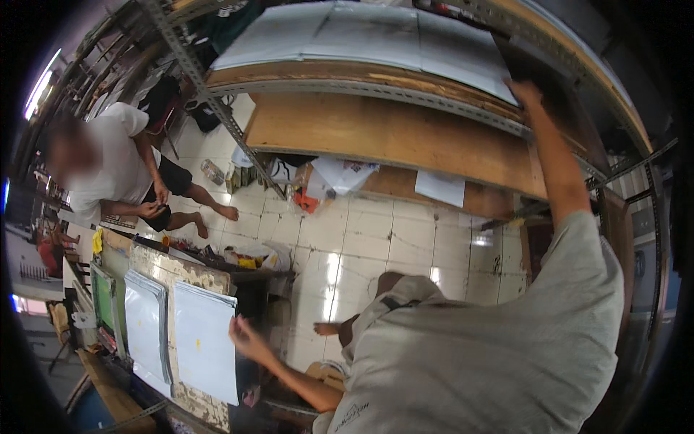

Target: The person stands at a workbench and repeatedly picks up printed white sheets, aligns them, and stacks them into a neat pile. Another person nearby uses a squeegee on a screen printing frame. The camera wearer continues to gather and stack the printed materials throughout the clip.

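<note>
My left hand (pixel 249 340) is by the right edge of a stack of white sheets (pixel 205 340) on a worn work table. Its fingers are loosely bent and apart, with nothing seen in them. A second stack of white sheets (pixel 146 329) lies just left of the first. My right arm reaches up to a metal-framed shelf, where my right hand (pixel 527 95) is closed at the near right corner of a white sheet (pixel 463 54). More white sheets (pixel 361 32) lie side by side along that shelf. The right fingertips are partly hidden and slightly blurred.
A bare wooden shelf board (pixel 390 130) sits below the sheets. Papers and plastic bags (pixel 340 177) lie lower down. A person in a white shirt (pixel 119 152) sits at the left. A green-faced frame (pixel 103 300) stands beside the stacks. Tiled floor (pixel 361 231) lies between table and shelf.
</note>
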